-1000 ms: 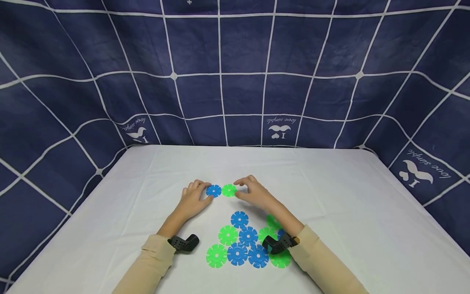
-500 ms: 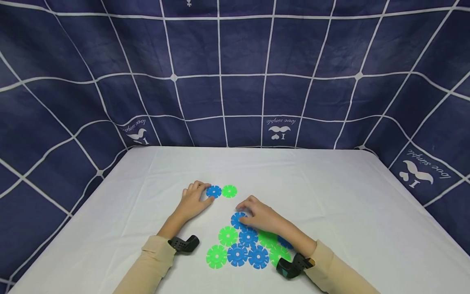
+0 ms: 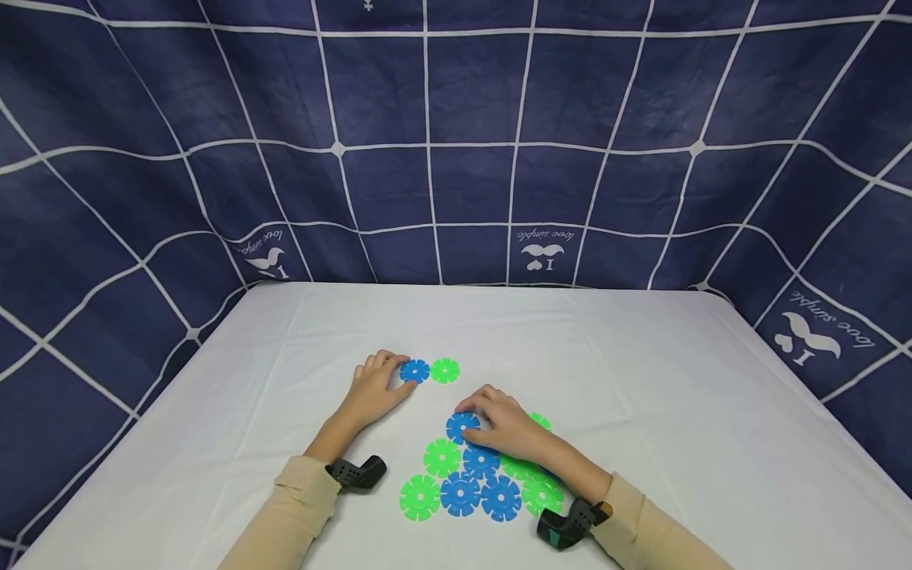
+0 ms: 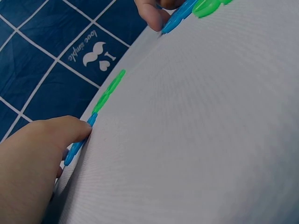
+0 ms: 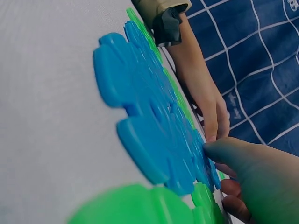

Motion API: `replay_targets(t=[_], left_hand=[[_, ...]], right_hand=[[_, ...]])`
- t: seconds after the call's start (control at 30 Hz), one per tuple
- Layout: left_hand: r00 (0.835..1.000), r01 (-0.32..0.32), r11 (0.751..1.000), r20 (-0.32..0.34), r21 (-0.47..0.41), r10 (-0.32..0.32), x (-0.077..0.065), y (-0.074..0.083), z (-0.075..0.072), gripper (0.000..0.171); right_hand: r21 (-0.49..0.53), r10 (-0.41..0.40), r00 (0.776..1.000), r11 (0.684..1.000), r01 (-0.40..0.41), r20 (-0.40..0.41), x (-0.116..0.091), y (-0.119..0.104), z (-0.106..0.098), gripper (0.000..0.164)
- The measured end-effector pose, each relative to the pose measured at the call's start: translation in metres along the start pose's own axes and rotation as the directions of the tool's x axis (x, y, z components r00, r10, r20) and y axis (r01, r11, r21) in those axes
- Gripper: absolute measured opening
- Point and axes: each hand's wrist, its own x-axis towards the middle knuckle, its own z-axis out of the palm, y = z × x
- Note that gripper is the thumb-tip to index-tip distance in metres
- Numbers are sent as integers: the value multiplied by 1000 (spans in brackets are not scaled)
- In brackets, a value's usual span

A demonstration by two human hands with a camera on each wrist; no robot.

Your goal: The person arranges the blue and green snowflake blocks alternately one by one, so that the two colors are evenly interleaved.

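Note:
My left hand (image 3: 374, 389) pinches a blue snowflake building disc (image 3: 416, 371) by its edges, thumb on the near side and index finger on the far side. Right beside that disc lies a green snowflake disc (image 3: 445, 370), edge to edge with it. Closer to me, my right hand (image 3: 507, 426) grips another blue disc (image 3: 460, 428) at the tip of a cluster, its thumb (image 5: 224, 149) on the disc and its index finger at the far edge. Below it in the cluster are a blue disc (image 3: 481, 459) and a green disc (image 3: 442, 458).
The cluster's near row has a green disc (image 3: 419, 497), two blue discs (image 3: 460, 493) and another green disc (image 3: 543, 495). My right forearm covers part of the cluster. A white cloth (image 3: 684, 396) spreads over the table, and a dark blue gridded curtain (image 3: 470, 186) surrounds its back and sides.
My right hand has left the green disc in the far pair, come back toward me and taken hold of the cluster's tip disc, which has shifted slightly left. My left hand stays put.

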Motion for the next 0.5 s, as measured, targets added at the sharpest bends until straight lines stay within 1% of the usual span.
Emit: replay_targets(t=[0.33,0.5], left_hand=[[1000,-2,1000,7,-6,2,0,-1,-1,50],[1000,0,1000,17,-15,0,1,-1,-2,50]], right_hand=[[-81,-26,1000,996,25,-6,0,4,2,40],[-68,-19,1000,997,19,-8,0,3,2,38]])
